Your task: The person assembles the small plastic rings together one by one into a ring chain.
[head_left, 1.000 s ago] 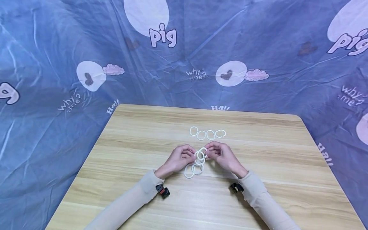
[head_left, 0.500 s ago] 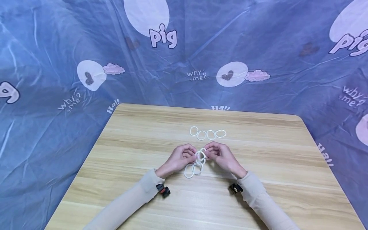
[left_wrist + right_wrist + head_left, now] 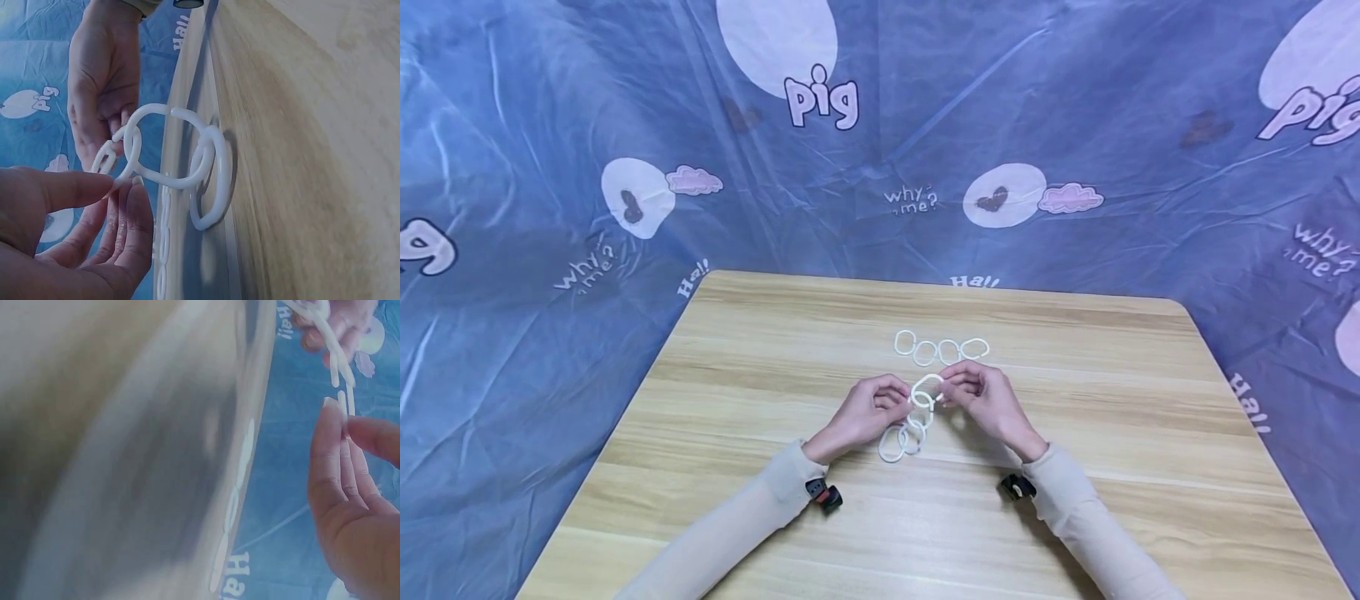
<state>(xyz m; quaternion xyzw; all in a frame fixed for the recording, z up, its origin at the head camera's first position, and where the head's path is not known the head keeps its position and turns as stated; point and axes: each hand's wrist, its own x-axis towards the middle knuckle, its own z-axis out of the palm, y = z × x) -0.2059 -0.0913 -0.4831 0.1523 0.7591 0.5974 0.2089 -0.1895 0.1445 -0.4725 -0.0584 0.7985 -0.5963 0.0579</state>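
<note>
My left hand [image 3: 865,417] pinches a white plastic C-ring [image 3: 128,147] between thumb and fingertips. From it hang further C-rings linked in a chain, one [image 3: 169,181] in mid-air and the end one [image 3: 223,175] low by the table. Thumb and fingertips of my right hand [image 3: 992,404] pinch another C-ring [image 3: 927,377], which overlaps the left hand's ring. In the right wrist view, a gap in this ring [image 3: 349,397] shows just beyond the right fingertips. Whether the two rings are fully hooked is hard to tell.
Beyond the hands, several loose C-rings [image 3: 897,342] lie in a row on the wooden table [image 3: 760,358]. A blue printed cloth [image 3: 865,233] hangs behind and beside the table. Each wrist carries a small black camera [image 3: 829,500].
The right hand has shifted slightly up and right, turning its ring so it spreads out from the left hand's ring. The left hand stays nearly in place; the loose row has not moved.
</note>
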